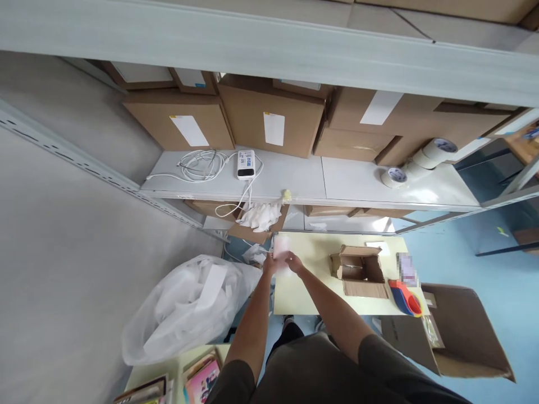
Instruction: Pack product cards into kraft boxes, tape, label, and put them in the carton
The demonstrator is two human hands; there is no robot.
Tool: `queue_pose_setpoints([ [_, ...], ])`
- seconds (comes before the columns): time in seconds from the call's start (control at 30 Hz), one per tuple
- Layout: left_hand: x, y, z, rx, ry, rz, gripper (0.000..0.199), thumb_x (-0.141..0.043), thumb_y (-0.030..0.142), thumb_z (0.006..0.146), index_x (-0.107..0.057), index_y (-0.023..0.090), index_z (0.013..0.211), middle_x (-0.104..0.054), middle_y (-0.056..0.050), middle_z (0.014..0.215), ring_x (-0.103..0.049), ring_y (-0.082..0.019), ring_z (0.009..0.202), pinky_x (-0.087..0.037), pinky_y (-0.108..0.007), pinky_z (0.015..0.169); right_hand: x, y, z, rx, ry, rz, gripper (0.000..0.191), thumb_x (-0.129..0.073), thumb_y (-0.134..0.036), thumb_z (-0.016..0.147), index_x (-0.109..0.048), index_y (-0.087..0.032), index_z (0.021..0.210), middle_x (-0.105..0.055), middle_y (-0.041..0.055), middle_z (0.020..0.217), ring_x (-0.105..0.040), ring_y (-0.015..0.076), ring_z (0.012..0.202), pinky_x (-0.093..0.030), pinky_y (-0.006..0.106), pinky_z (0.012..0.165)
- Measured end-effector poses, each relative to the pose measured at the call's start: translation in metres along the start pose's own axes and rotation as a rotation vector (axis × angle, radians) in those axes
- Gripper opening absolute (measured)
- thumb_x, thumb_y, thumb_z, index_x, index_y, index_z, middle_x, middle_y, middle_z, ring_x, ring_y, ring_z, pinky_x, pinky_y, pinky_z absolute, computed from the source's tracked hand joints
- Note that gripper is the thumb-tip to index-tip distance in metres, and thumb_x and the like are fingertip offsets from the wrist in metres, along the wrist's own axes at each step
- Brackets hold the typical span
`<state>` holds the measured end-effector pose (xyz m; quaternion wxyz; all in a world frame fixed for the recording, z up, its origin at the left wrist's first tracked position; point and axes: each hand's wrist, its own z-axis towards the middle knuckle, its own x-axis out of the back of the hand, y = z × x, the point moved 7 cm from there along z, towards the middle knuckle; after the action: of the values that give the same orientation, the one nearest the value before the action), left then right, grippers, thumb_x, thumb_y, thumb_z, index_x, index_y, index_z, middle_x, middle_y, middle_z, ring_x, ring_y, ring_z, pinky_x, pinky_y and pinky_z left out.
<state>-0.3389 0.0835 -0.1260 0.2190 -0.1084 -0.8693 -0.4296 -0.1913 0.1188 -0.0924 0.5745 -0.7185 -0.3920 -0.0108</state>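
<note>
Both hands meet at the left end of a pale yellow table. Between them is a small pale pink item, flat and blurred. My left hand grips its lower left side, and my right hand has its fingers closed at the lower right side. To the right on the table stands an open small cardboard box with its flaps spread. Beyond it lie a white paper, a purple-and-white packet and a red, blue and yellow object.
A grey shelf ahead holds cartons, a white device, cables and tape rolls. A big clear bag bulges at left. A large open carton sits at lower right.
</note>
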Motion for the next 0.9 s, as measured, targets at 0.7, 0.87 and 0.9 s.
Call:
queue_pose_setpoints([
  [0.7, -0.033, 0.215, -0.106, -0.293, -0.288, -0.449, 0.055, -0.073, 0.047, 0.077, -0.058, 0.023, 0.125, -0.078, -0.01, 0.114, -0.075, -0.023, 0.095, -0.059, -0.032, 0.074, 0.218, 0.004, -0.122, -0.025, 0.149, 0.905, 0.073, -0.085, -0.05, 0.071, -0.061, -0.024, 0.135, -0.078, 0.0077, 0.103, -0.075, 0.0256, 0.091, -0.06, 0.039, 0.083],
  [0.87, -0.111, 0.27, -0.137, -0.306, -0.317, -0.483, 0.06, -0.081, 0.05, 0.069, -0.06, 0.02, 0.117, -0.079, -0.011, 0.108, -0.075, -0.023, 0.092, -0.059, -0.031, 0.074, 0.308, 0.039, -0.174, 0.018, 0.424, 0.823, 0.051, -0.085, -0.04, 0.065, -0.068, -0.021, 0.11, -0.076, 0.0013, 0.084, -0.07, 0.0206, 0.073, -0.057, 0.032, 0.069],
  [0.9, -0.129, 0.279, -0.143, -0.305, -0.314, -0.508, 0.06, -0.084, 0.049, 0.067, -0.061, 0.02, 0.114, -0.079, -0.011, 0.105, -0.075, -0.023, 0.09, -0.059, -0.032, 0.074, 0.324, 0.05, -0.184, 0.011, 0.482, 0.772, 0.047, -0.082, -0.037, 0.065, -0.069, -0.021, 0.108, -0.075, 0.0006, 0.083, -0.069, 0.0199, 0.072, -0.057, 0.031, 0.068],
])
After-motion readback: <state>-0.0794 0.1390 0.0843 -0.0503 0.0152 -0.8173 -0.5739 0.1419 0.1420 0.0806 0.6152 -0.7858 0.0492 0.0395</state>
